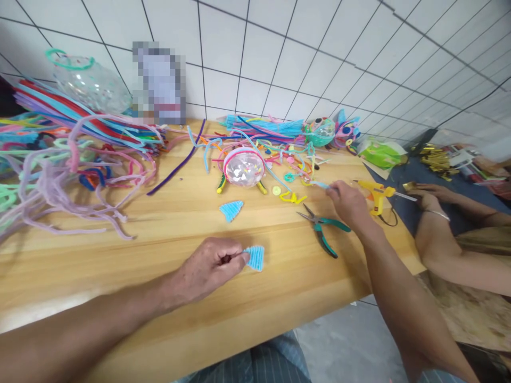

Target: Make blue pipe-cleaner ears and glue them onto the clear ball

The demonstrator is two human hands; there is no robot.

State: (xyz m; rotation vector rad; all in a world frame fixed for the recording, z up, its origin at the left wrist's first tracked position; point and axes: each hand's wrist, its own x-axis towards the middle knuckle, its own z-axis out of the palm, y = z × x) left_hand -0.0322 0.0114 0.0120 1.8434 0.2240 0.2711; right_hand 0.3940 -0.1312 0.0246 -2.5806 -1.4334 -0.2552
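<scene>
Left hand pinches a blue fan piece; right hand picks at a blue stem across the surface.

The left hand [211, 266] grips a light-blue zigzag pipe-cleaner fan [255, 257] by its edge, low on the wooden surface [167, 223]. At two o'clock from it, the right hand [348, 205] closes fingertips on a thin blue pipe cleaner [319, 184], just above the teal pliers [324, 230]. A second blue fan [231, 210] lies at twelve o'clock, below the pink-rimmed sparkly dome [244, 166]. Judging by this, a gentle pinch keeps the folds flat while the stem is drawn free of the tangle. The stem's far end is lost in clutter; a neighbour's arm [451, 239] is cut off at the right.
</scene>
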